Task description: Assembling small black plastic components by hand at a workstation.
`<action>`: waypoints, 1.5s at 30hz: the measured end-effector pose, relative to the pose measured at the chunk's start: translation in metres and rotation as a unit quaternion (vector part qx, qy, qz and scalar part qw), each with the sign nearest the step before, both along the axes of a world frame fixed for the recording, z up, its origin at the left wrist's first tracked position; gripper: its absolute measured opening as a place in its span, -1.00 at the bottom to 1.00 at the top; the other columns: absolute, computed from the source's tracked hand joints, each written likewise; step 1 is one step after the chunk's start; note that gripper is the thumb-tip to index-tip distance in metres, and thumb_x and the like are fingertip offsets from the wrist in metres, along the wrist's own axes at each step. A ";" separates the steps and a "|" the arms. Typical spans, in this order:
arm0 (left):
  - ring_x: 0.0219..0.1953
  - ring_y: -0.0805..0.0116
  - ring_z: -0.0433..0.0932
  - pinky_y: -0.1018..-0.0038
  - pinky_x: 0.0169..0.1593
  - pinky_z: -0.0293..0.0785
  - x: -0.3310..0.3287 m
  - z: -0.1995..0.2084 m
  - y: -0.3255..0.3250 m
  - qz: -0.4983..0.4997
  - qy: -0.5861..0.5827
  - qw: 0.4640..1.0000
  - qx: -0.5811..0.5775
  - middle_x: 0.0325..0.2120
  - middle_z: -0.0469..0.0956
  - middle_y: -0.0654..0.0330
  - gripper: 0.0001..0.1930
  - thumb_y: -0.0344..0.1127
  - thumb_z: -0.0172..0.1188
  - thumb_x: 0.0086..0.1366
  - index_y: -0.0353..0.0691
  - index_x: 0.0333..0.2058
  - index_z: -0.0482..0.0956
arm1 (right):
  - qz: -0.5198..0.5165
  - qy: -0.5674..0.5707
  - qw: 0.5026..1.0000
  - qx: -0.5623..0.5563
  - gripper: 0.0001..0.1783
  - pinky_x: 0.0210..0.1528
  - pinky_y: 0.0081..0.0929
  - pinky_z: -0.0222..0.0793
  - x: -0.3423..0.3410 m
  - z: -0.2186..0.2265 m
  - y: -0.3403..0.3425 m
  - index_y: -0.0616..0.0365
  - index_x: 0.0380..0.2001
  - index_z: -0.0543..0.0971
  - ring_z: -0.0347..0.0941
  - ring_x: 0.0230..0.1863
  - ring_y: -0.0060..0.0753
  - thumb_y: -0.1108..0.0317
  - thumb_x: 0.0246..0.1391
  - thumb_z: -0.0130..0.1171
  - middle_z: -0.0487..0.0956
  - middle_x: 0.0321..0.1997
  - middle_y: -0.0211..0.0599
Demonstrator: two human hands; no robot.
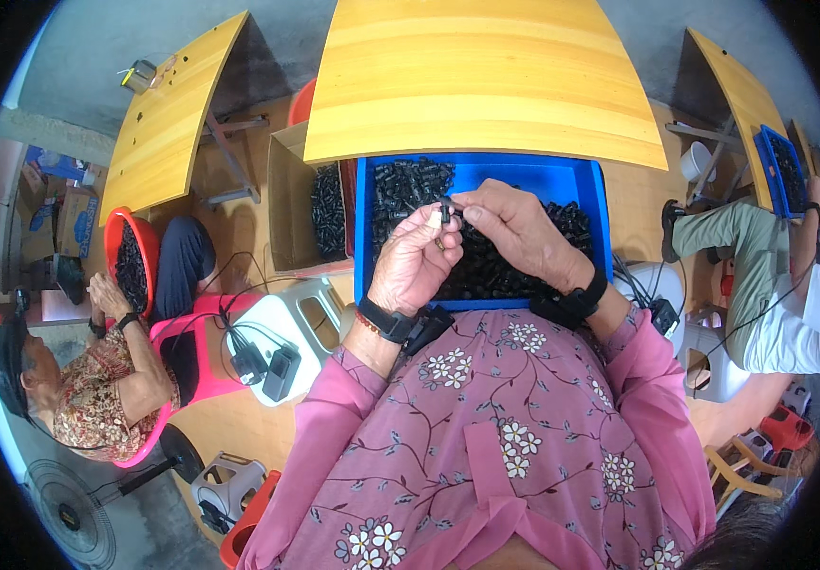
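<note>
Both my hands meet above a blue tray [364, 237] heaped with small black plastic parts [486, 271]. Between the thumb and fingers of my left hand [412, 261] is a small black part [445, 211]. My right hand [521, 228] closes its thumb and forefinger on the same part from the right side. Its exact shape is mostly covered by the fingertips. A pale covering shows on one left fingertip. Dark straps with small boxes circle both wrists, and the tray sits across my lap under the table edge.
A yellow wooden table [476, 85] stands just beyond the tray. Left of it is a cardboard box [288, 190] of black parts. White stools [291, 332] with cables flank me. A person at left works over a red basin [113, 233]; another sits at right by a blue tray [778, 171].
</note>
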State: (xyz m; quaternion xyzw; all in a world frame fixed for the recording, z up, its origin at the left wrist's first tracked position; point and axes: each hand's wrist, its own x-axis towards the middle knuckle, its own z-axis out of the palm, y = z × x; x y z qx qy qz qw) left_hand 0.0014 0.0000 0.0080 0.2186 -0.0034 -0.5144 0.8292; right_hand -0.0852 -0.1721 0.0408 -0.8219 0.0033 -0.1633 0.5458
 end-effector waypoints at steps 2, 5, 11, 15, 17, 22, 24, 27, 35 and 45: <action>-0.32 0.47 0.49 0.57 -0.23 0.46 0.001 -0.004 0.000 0.009 0.002 1.000 -0.005 -0.29 0.54 0.20 -0.86 -0.44 0.14 0.35 -0.28 -0.14 0.49 | 0.013 -0.046 0.997 -0.053 -0.78 -0.25 -0.38 0.44 0.000 -0.001 0.002 0.27 -0.15 0.60 0.54 -0.34 -0.19 0.36 0.23 0.13 0.55 -0.34 -0.13; -0.29 0.44 0.52 0.55 -0.19 0.50 0.000 -0.005 -0.001 0.024 0.014 1.000 -0.013 -0.25 0.55 0.17 -0.86 -0.48 0.13 0.34 -0.29 -0.13 0.49 | 0.018 -0.050 0.996 -0.076 -0.79 -0.32 -0.37 0.44 -0.003 0.004 0.004 0.21 -0.14 0.60 0.51 -0.36 -0.11 0.37 0.20 0.17 0.52 -0.37 -0.13; -0.26 0.42 0.53 0.54 -0.16 0.51 0.000 -0.007 -0.001 0.031 0.024 0.999 -0.033 -0.22 0.55 0.14 -0.88 -0.52 0.12 0.33 -0.30 -0.16 0.49 | 0.016 -0.068 0.992 -0.104 -0.80 -0.36 -0.35 0.43 -0.004 0.003 0.007 0.16 -0.15 0.61 0.50 -0.39 -0.15 0.37 0.16 0.21 0.49 -0.40 -0.18; -0.34 0.44 0.50 0.53 -0.15 0.47 -0.003 0.000 -0.003 0.054 0.014 0.998 0.005 -0.30 0.55 0.19 -0.93 -0.52 0.09 0.33 -0.25 -0.22 0.49 | 0.011 -0.082 0.990 -0.118 -0.81 -0.38 -0.33 0.43 -0.002 -0.002 0.007 0.16 -0.16 0.61 0.49 -0.41 -0.13 0.37 0.17 0.19 0.47 -0.42 -0.17; -0.35 0.45 0.50 0.52 -0.16 0.47 -0.004 0.003 -0.004 0.052 -0.001 0.999 0.000 -0.31 0.55 0.20 -0.94 -0.50 0.10 0.34 -0.25 -0.23 0.49 | 0.010 -0.085 0.990 -0.116 -0.81 -0.38 -0.32 0.43 -0.002 -0.002 0.006 0.17 -0.17 0.61 0.50 -0.42 -0.12 0.38 0.17 0.19 0.47 -0.42 -0.17; -0.32 0.43 0.47 0.52 -0.18 0.45 0.000 -0.005 -0.001 0.031 -0.023 0.999 -0.032 -0.27 0.55 0.18 -0.91 -0.48 0.14 0.34 -0.24 -0.19 0.50 | 0.003 -0.093 0.990 -0.103 -0.82 -0.41 -0.35 0.44 0.001 -0.006 0.003 0.20 -0.18 0.61 0.52 -0.43 -0.12 0.42 0.16 0.19 0.49 -0.41 -0.15; -0.31 0.43 0.48 0.52 -0.19 0.44 0.000 -0.006 -0.002 0.029 -0.013 0.999 -0.039 -0.28 0.56 0.19 -0.91 -0.46 0.15 0.34 -0.24 -0.19 0.49 | -0.002 -0.091 0.990 -0.110 -0.82 -0.41 -0.37 0.44 0.002 -0.003 0.002 0.20 -0.17 0.61 0.52 -0.43 -0.12 0.41 0.16 0.19 0.50 -0.41 -0.15; -0.30 0.43 0.49 0.52 -0.18 0.45 -0.001 -0.006 -0.002 0.019 0.016 0.998 -0.054 -0.26 0.56 0.18 -0.89 -0.44 0.16 0.34 -0.26 -0.17 0.49 | -0.004 -0.087 0.991 -0.098 -0.80 -0.40 -0.39 0.44 0.000 -0.004 0.001 0.20 -0.15 0.61 0.52 -0.43 -0.14 0.40 0.17 0.20 0.51 -0.41 -0.16; -0.36 0.45 0.47 0.49 -0.20 0.41 -0.002 0.001 -0.004 0.046 0.005 0.999 0.002 -0.36 0.53 0.23 -0.93 -0.45 0.13 0.33 -0.23 -0.23 0.48 | 0.019 -0.110 0.987 -0.112 -0.81 -0.37 -0.37 0.46 -0.003 -0.002 0.005 0.17 -0.14 0.60 0.52 -0.40 -0.14 0.38 0.18 0.19 0.51 -0.38 -0.16; -0.27 0.43 0.51 0.50 -0.18 0.45 0.002 -0.009 0.000 0.024 -0.004 0.999 -0.048 -0.26 0.55 0.18 -0.90 -0.44 0.14 0.35 -0.27 -0.19 0.48 | 0.020 -0.087 0.991 -0.098 -0.79 -0.35 -0.37 0.48 0.003 -0.008 0.000 0.23 -0.14 0.60 0.54 -0.39 -0.12 0.42 0.17 0.19 0.50 -0.39 -0.14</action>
